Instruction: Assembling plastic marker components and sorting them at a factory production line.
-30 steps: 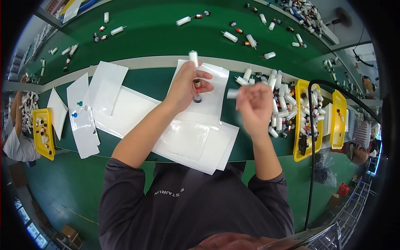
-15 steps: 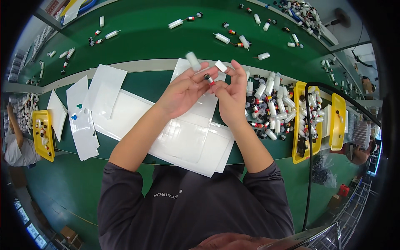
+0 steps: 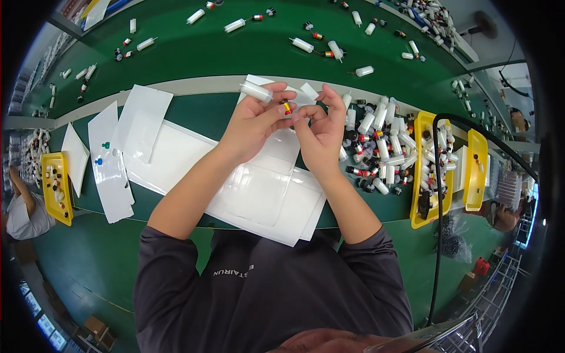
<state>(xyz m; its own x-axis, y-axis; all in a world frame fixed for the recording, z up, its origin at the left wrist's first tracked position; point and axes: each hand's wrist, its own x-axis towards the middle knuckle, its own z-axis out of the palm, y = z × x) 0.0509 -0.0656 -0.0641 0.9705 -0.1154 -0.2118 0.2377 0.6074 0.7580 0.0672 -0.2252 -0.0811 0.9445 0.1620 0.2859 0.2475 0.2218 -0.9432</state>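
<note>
My left hand (image 3: 252,128) is closed on a white translucent cylinder (image 3: 255,90), which sticks out past its fingers. Between its thumb and fingers is also a small red, yellow and black cylindrical part (image 3: 286,107). Close by on the right, my right hand (image 3: 319,130) has its thumb near that part, its fingers curled. A small white label-like piece (image 3: 309,92) sits at its fingertips. Both hands are above white glossy sheets (image 3: 253,191) on the green table. Right of my right hand lies a heap of white cylinders with red and black parts (image 3: 379,144).
Yellow trays (image 3: 419,209) with similar parts stand at the right, another yellow tray (image 3: 57,188) at the far left. A black cable (image 3: 436,253) hangs on the right. Scattered cylinders lie on the green belt (image 3: 188,59) beyond the table. A person (image 3: 26,212) sits at far left.
The white cylinder has tilted from near upright to lying leftward in my left hand. The small part has turned so its yellow and red side shows. The parts on the belt have shifted left.
</note>
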